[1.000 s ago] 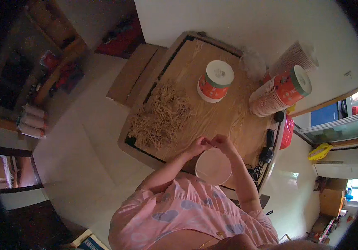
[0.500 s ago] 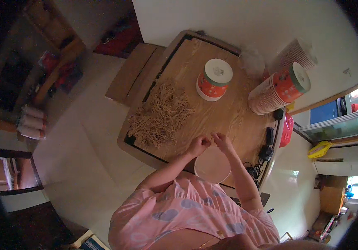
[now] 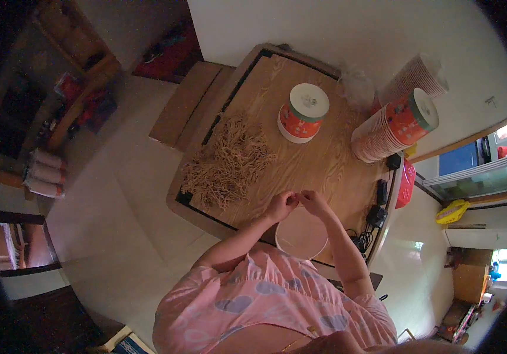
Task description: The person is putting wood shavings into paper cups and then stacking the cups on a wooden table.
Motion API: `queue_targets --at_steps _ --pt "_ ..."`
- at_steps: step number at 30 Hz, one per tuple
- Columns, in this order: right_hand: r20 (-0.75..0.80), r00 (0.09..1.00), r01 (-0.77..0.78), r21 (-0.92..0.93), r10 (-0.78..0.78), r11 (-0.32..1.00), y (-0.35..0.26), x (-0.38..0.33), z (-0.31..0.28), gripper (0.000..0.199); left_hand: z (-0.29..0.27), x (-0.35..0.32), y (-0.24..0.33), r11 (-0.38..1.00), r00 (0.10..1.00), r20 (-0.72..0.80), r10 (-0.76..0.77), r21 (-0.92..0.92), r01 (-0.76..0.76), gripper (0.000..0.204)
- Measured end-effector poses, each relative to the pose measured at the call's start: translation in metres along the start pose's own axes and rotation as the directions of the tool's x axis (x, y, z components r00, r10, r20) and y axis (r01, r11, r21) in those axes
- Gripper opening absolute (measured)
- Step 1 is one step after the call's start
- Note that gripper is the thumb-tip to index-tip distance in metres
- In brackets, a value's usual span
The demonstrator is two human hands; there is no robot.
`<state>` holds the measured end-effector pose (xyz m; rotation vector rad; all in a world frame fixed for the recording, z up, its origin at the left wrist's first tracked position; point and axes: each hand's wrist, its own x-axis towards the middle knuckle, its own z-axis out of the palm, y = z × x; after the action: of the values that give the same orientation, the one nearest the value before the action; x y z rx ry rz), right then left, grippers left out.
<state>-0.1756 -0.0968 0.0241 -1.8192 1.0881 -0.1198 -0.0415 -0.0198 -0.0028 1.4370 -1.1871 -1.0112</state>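
Note:
At the near edge of the table, a round white paper bucket (image 3: pixel 302 239) stands with its open mouth up, close against my body. Over its far rim my left hand (image 3: pixel 281 206) and my right hand (image 3: pixel 314 204) meet, fingertips pinched together. Whatever lies between the fingers is too small to make out. To the left spreads a loose pile of thin tan cords (image 3: pixel 230 162). Beyond my hands, a red-and-green paper bucket (image 3: pixel 302 125) sits upside down, its white base up, with a small pale thing on top.
On the right of the wooden table (image 3: pixel 330 171), a tilted stack of nested buckets (image 3: pixel 386 130) stands before another stack (image 3: pixel 415 79). A clear plastic bag (image 3: pixel 356 87) lies beside them. Black adapters (image 3: pixel 377 215) and cables line the right edge. A cardboard box (image 3: pixel 191 103) is at the far left.
My right fingers, raised a little apart before, have come down and in to meet the left ones. The bucket beneath and the cord pile look the same.

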Motion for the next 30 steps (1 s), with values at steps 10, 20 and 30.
queue_targets --at_steps 10,20,30 --pt "0.052 0.947 -0.320 0.097 0.316 0.942 0.001 0.010 -0.009 0.037 -0.001 0.001 0.008 0.998 0.998 0.034 -0.052 0.049 0.051 0.012" --pt "0.124 0.992 -0.068 0.465 0.011 0.883 -0.019 -0.005 -0.019 0.017 -0.001 -0.003 0.000 0.999 1.000 -0.016 -0.012 0.037 0.013 0.019" --pt "-0.029 0.999 0.018 0.170 -0.013 0.985 0.009 -0.001 -0.007 0.020 -0.007 -0.003 0.013 0.995 0.993 0.073 -0.094 0.052 0.090 0.020"
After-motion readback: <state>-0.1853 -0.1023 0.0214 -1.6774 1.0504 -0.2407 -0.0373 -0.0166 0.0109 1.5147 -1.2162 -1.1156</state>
